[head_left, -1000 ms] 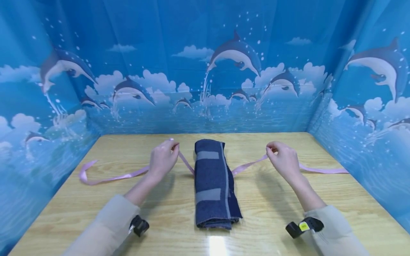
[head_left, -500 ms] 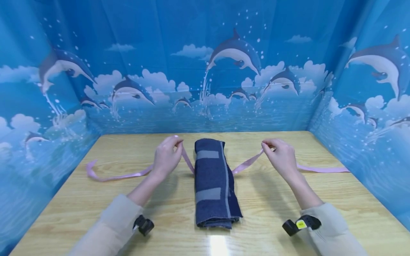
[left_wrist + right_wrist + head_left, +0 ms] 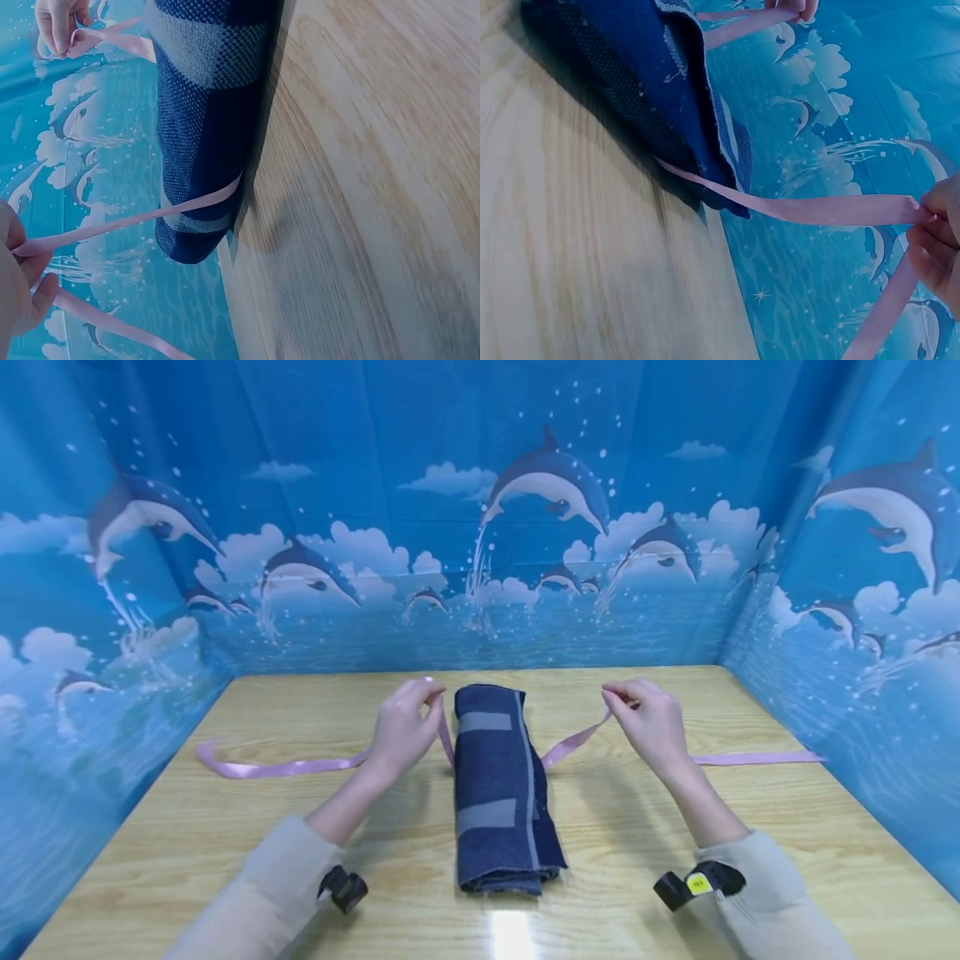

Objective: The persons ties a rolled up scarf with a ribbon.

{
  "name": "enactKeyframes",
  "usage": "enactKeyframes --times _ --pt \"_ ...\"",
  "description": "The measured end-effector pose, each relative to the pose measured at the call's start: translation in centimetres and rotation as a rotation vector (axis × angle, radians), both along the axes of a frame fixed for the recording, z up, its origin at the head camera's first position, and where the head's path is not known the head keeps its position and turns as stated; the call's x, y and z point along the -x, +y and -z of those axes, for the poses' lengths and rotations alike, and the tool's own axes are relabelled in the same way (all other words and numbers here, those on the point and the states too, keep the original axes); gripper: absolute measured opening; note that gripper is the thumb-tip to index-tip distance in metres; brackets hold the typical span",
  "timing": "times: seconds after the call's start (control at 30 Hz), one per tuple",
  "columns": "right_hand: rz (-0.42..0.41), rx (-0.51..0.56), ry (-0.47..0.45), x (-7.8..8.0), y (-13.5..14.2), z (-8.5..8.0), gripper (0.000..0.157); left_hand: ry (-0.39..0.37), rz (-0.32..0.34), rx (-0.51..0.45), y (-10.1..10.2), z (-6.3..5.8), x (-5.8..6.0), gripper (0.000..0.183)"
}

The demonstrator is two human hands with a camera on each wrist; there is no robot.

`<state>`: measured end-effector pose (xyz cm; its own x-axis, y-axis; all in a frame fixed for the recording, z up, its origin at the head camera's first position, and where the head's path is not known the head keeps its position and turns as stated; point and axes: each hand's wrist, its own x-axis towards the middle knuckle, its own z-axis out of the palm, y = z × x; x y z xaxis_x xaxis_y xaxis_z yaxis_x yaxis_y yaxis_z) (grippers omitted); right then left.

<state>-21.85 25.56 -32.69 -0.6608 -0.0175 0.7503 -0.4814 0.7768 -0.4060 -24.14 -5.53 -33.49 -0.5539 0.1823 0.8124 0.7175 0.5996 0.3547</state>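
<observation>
A rolled bundle of dark blue denim cloth [image 3: 491, 777] with grey patches lies lengthwise in the middle of the table. A pink ribbon [image 3: 566, 747] runs beneath it and comes out on both sides. My left hand [image 3: 406, 724] pinches the ribbon left of the bundle, raised above the table. On the other side my right hand [image 3: 649, 724] pinches it between thumb and fingertips, also raised. In the left wrist view the ribbon [image 3: 127, 219] slants up from under the cloth to the left fingers. The right wrist view shows the ribbon [image 3: 832, 210] stretching from the bundle's underside to the right fingers.
The ribbon's loose left tail [image 3: 277, 769] lies curved on the wooden table [image 3: 600, 893]; its right tail [image 3: 757, 759] reaches the table's right edge. Blue dolphin-print curtains [image 3: 360, 485] enclose the back and sides. Each sleeve cuff carries a small black wrist camera [image 3: 343, 889].
Both hands have moved inward toward the bundle and slightly up, bringing the pinched ribbon with them. The left tail has shifted on the table. The denim bundle stays in place.
</observation>
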Motion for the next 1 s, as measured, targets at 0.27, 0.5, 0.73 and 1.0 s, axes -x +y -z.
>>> enactKeyframes --times 0.27,0.5,0.73,1.0 --pt "-0.071 0.088 -0.052 0.0 -1.1 -0.4 0.016 -0.003 0.018 0.018 0.6 0.1 -0.1 0.017" --pt "-0.112 0.114 -0.101 0.1 -1.4 -0.7 0.022 -0.024 0.015 0.049 0.9 0.0 0.0 0.020" --pt "-0.107 0.118 -0.096 0.4 -1.7 -0.7 0.018 -0.023 0.038 0.060 1.1 0.2 0.2 0.021" --pt "-0.109 0.104 -0.093 0.6 -2.1 -0.7 0.015 -0.105 0.058 0.080 1.6 -0.1 -0.1 0.023"
